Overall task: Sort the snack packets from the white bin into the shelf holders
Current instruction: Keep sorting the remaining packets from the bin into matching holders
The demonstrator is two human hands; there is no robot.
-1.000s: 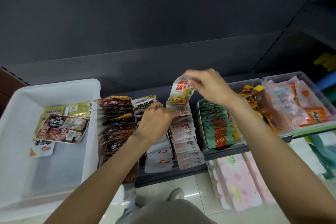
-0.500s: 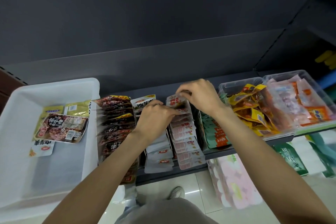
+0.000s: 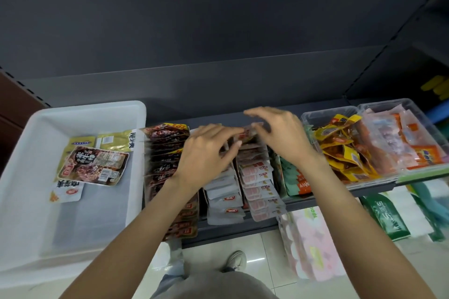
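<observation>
Now both hands work at the back of the middle rows on the shelf (image 3: 315,201). Left hand (image 3: 206,153): fingers curled onto the tops of the white packets (image 3: 224,199), thumb beside the pink row (image 3: 257,177). Right hand (image 3: 281,133): thumb and forefinger appear to pinch a small packet (image 3: 247,132) at the rear of the pink row; motion blur, grip not certain; other fingers spread. White bin (image 3: 29,177) at left holds a dark packet (image 3: 93,165) lying on a gold packet (image 3: 116,139), plus a small white packet (image 3: 66,190). Dark row (image 3: 167,153) sits beside the bin; green row (image 3: 295,177) and two clear tubs (image 3: 315,118) lie right.
</observation>
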